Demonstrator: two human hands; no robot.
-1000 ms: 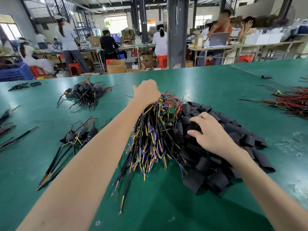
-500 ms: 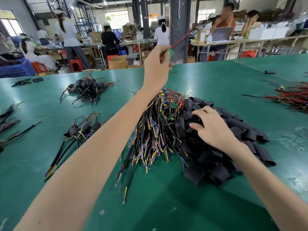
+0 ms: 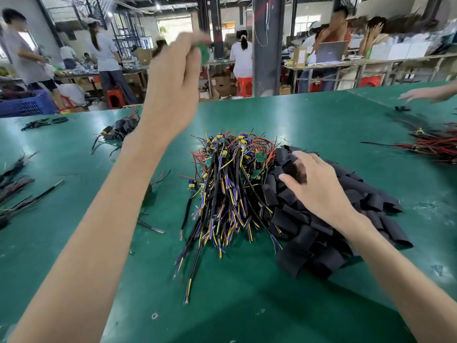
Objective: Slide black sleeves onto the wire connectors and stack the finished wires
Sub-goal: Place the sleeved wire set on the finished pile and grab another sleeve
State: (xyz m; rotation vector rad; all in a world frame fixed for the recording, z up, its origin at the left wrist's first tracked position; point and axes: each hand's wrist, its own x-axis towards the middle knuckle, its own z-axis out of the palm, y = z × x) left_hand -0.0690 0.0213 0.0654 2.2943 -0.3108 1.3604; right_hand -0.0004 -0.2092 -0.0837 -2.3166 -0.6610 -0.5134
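A heap of black wires with coloured ends and small green boards (image 3: 230, 184) lies in the middle of the green table (image 3: 247, 305). Beside it on the right lies a pile of flat black sleeves (image 3: 321, 233). My left hand (image 3: 173, 80) is raised high above the table and pinches a wire by its small green connector board (image 3: 204, 52), which is blurred. My right hand (image 3: 319, 184) rests on top of the sleeve pile, its curled fingers pinching a black sleeve (image 3: 295, 169).
A stack of sleeved wires (image 3: 118, 131) lies at the back left, more wires (image 3: 17, 191) at the left edge. Red and black wires (image 3: 432, 144) lie far right, where another person's hand (image 3: 422, 95) reaches. Workers stand at benches beyond the table.
My left hand gripped a wire in the heap, then lifted it high above the table. My right hand stayed on the sleeve pile and closed its fingers on a sleeve.
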